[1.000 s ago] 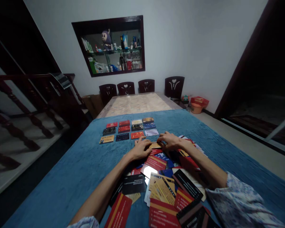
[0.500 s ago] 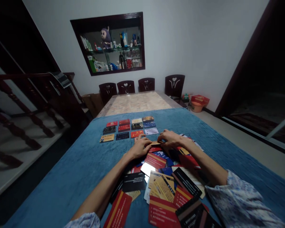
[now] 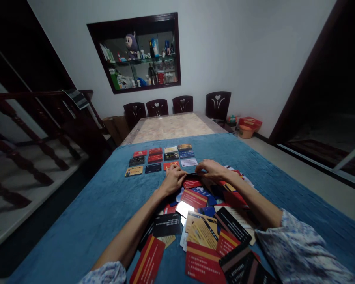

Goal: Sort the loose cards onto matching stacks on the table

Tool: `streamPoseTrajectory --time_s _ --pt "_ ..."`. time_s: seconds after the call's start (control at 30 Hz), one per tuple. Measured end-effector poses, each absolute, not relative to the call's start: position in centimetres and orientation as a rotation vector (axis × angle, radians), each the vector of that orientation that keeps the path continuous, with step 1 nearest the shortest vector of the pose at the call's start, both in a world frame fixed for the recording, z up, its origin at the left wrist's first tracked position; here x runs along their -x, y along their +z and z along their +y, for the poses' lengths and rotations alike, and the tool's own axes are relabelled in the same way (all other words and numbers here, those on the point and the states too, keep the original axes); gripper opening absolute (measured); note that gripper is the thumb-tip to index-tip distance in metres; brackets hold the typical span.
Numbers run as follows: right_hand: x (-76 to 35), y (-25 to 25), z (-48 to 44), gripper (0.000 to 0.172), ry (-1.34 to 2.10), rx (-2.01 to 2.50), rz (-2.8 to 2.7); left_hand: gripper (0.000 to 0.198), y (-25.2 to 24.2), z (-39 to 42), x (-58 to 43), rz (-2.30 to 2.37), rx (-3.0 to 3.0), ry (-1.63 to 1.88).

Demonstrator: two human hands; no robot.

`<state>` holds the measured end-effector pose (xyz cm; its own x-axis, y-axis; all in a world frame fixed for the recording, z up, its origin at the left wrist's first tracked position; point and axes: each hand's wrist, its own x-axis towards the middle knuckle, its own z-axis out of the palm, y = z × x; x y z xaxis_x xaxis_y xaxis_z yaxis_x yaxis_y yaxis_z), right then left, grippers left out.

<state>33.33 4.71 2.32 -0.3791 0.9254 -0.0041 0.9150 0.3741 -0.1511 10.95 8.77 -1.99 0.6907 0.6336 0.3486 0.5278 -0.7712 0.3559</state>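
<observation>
left hand (image 3: 173, 180), right hand (image 3: 212, 170) pinch card (image 3: 192, 174) | sorted rows (image 3: 154, 159) ahead | pile (image 3: 204, 232) beneath

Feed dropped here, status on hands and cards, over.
Left hand and right hand both pinch one card by its ends. Card held above loose pile. Neat rows just beyond, on blue cloth.

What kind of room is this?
Probably a dining room in someone's home: a long table with dark wooden chairs at its far end, a wall shelf holding a plush toy and bottles, and a stair railing on the left.
</observation>
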Motion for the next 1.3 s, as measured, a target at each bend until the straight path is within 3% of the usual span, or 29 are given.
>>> streamPoseTrajectory --time_s 0.43,0.8,1.13,1.3 --pt "-34.5 0.4 5.6 0.021 0.056 1.680 -2.358 0.021 -2.5 9.6 -10.7 1.004 -2.501 0.820" --pt "-34.6 -0.9 6.3 0.026 0.473 1.472 -2.103 0.021 -2.7 9.8 -10.7 0.929 -2.369 0.857" --pt "-34.4 -0.4 6.2 0.016 0.296 1.297 -2.015 0.021 -2.8 10.1 -10.7 0.961 -2.412 0.831" --pt "-34.2 -0.6 6.3 0.015 0.181 1.261 -2.047 0.032 -2.3 9.9 -10.7 1.016 -2.408 0.918"
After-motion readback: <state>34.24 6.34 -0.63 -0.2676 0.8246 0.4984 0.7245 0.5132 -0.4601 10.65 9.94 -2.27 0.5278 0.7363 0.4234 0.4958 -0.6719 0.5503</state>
